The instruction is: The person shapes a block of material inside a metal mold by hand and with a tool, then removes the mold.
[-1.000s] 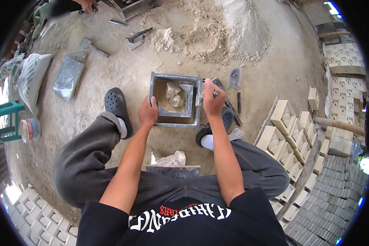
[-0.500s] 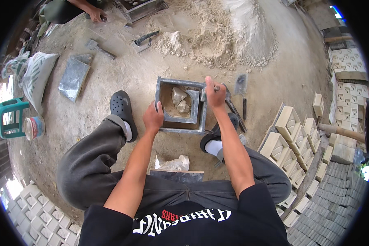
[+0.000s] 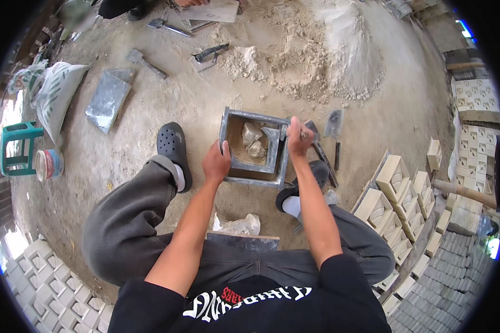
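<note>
A square grey mould frame [image 3: 255,181] lies on the ground between my feet, with a smaller grey square [image 3: 269,168] inside it. Pale lumps [image 3: 253,141] sit within. My left hand [image 3: 216,161] is closed on the frame's left wall, thumb on top. My right hand [image 3: 299,139] makes a fist at the right wall; a short end of something shows at its fingers, but most of it is hidden. Just right of that fist lie a hammer-like tool [image 3: 321,150] and a trowel [image 3: 334,123].
A heap of pale powder [image 3: 353,55] lies ahead. Patterned cast blocks [image 3: 397,172] stand in rows at right, others [image 3: 55,288] at lower left. A metal plate [image 3: 108,100], sack [image 3: 61,94], green stool [image 3: 16,150] and bucket [image 3: 49,165] are at left. Another person's hand [image 3: 193,2] shows at the top.
The view has shifted slightly, so the ground things sit a little further right and lower. Both my hands stay at the mould frame. The other person's hand has moved right, beside a pale board.
</note>
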`<state>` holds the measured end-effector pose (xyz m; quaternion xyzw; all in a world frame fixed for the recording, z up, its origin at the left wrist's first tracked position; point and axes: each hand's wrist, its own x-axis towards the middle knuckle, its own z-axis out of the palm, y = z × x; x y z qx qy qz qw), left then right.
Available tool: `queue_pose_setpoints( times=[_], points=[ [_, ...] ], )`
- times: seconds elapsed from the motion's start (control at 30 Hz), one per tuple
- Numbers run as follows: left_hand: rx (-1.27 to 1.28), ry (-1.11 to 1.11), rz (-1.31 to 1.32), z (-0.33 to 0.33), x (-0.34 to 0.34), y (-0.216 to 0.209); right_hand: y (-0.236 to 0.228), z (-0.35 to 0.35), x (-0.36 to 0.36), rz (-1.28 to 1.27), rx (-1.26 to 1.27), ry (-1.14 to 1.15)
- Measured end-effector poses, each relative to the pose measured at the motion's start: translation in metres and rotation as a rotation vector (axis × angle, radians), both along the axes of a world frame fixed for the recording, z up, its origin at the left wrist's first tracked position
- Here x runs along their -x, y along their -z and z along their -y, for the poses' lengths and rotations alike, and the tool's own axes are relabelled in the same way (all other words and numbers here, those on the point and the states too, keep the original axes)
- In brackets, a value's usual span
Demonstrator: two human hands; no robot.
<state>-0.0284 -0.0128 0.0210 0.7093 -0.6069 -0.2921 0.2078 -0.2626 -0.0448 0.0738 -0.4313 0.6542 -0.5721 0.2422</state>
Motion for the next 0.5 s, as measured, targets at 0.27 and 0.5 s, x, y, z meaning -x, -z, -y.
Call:
queue_pose_setpoints(
  times=[0.27,0.5],
  points=[
    [0.015,0.000,-0.009,-0.001,0.000,0.002,0.008,-0.005,0.012,0.101,0.048,-0.004],
    [-0.030,0.003,0.043,-0.003,-0.013,0.003,-0.030,0.000,0.006,0.287,-0.009,-0.144]
  ],
)
